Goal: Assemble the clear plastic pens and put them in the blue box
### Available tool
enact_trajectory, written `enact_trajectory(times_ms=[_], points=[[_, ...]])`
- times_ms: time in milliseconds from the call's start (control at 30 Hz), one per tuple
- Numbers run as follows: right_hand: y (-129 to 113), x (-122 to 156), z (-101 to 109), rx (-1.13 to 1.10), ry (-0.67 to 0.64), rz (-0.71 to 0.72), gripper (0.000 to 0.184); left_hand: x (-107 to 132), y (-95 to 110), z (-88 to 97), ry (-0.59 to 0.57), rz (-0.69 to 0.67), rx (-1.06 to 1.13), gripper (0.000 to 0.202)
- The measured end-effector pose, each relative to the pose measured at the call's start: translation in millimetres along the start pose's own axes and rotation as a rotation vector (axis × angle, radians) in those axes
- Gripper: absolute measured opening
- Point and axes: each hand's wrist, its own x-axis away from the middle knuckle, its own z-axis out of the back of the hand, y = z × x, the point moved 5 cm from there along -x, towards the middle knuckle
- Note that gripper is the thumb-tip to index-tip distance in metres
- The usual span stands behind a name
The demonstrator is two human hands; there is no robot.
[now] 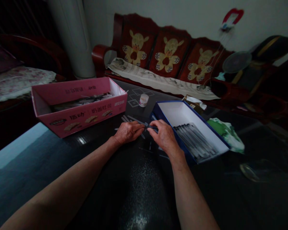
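My left hand (129, 131) and my right hand (163, 134) meet over the dark table, fingertips pinched close together. A thin, dark-ended pen (154, 128) runs between them, gripped by both; its small details are blurred. Loose clear pen pieces (126, 118) lie behind and under my left hand. Beside my right hand, a blue box (174, 110) with a white inside holds a row of clear pens (194, 140) with dark ends. To the left, a pink carton (86, 119) contains a heap of slender parts, partly hidden by its front wall.
A small white tub (143, 100) stands beyond my hands. A green-and-white plastic packet (227, 134) lies right of the blue box, with a round glassy object (253, 171) nearer. Behind the dark table (98, 191) is a wooden sofa (146, 64) with bear-patterned backs.
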Motion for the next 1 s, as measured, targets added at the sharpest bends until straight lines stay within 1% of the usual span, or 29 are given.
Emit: enact_trajectory(times_ms=[100, 200, 267, 367, 433, 467, 533, 600, 667, 833, 933, 1000], points=[[19.0, 1.2, 17.8, 0.021, 0.088, -0.080, 0.017, 0.0, -3.7, 5.1, 0.081, 0.053, 0.002, 0.026], [35.9, 1.9, 24.6, -0.091, 0.133, -0.167, 0.019, 0.1, -4.1, 6.6, 0.109, 0.056, -0.004, 0.026], [44.0, 1.8, 22.5, -0.310, 0.185, -0.284, 0.017, 0.1, -3.8, 6.7, 0.116, 0.055, -0.009, 0.026], [49.4, 2.4, 10.1, -0.845, 0.298, -0.517, 0.020, -0.2, -1.6, 7.4, 0.136, 0.043, -0.013, 0.028], [45.4, 1.9, -0.8, -1.162, 0.342, -0.611, 0.026, -0.9, 2.1, 7.9, 0.143, 0.014, -0.001, 0.030], [42.1, 1.4, -5.9, -1.272, 0.347, -0.637, 0.028, -1.3, 4.2, 8.1, 0.141, -0.003, 0.009, 0.032], [35.5, 1.3, -15.6, -1.392, 0.335, -0.679, 0.029, -2.1, 7.8, 8.5, 0.135, -0.028, 0.032, 0.034], [29.9, 2.2, -24.3, -1.401, 0.316, -0.702, 0.028, -2.7, 9.8, 8.7, 0.125, -0.037, 0.053, 0.036], [25.1, 3.3, -32.3, -1.345, 0.295, -0.698, 0.026, -2.8, 10.4, 8.1, 0.110, -0.039, 0.066, 0.037], [14.5, 5.0, -47.1, -1.163, 0.232, -0.621, 0.026, -1.3, 9.3, 4.4, 0.079, -0.043, 0.090, 0.039], [12.4, 3.7, -45.8, -0.966, 0.128, -0.519, 0.028, -1.0, 8.9, 3.8, 0.065, -0.044, 0.105, 0.039], [16.5, 2.5, -37.6, -0.763, 0.053, -0.438, 0.031, -1.4, 8.2, 5.0, 0.069, -0.030, 0.094, 0.037]])
